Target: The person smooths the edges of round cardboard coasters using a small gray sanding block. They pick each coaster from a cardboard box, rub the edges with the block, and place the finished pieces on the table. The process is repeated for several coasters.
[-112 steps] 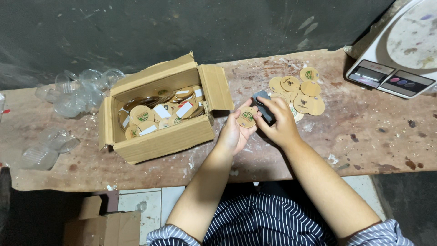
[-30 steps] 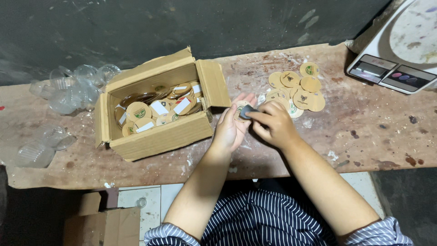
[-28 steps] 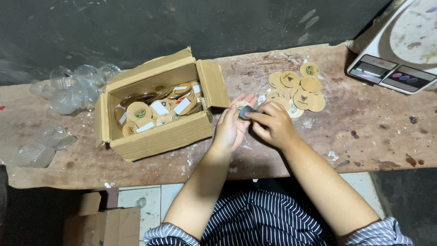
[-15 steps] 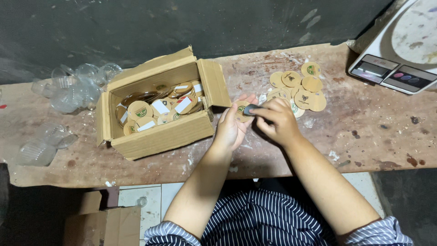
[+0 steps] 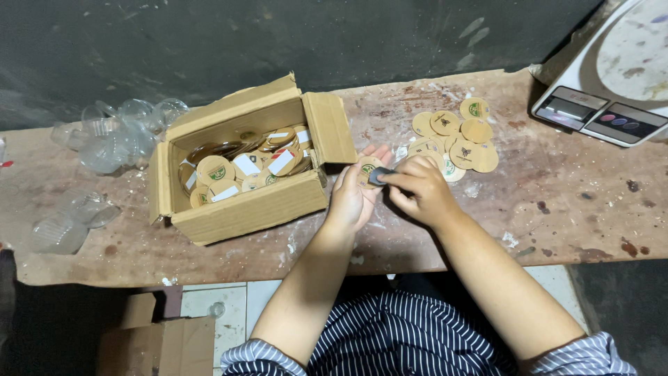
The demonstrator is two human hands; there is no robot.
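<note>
Worn and stained, the wooden bench [image 5: 570, 209] runs in front of a dark wall, and the open cardboard box [image 5: 243, 209] stands on it left of the middle. Inside the box you have many round tan discs mixed with small white slips, so a big part of the work waits there, as far as I can judge.

Just right of the box, your left hand [image 5: 355, 195] lies palm up and cradles one round disc [image 5: 367, 171] with a green mark on its fingers. Your right hand [image 5: 421, 191] is beside it, fingers closed around a small dark tool [image 5: 379, 177], which is pressed against the disc's edge. Both hands touch each other over the bench.

Further right of the box, beyond your hands, a small pile of discs [image 5: 456, 139] lies spread on the wood; these seem to be the finished ones, and they look fewer than those in the box.

Left of the box there are clear plastic cups [image 5: 118, 132], some fallen over. Far right of the box, a kitchen scale [image 5: 605, 104] sits at the bench corner.
</note>
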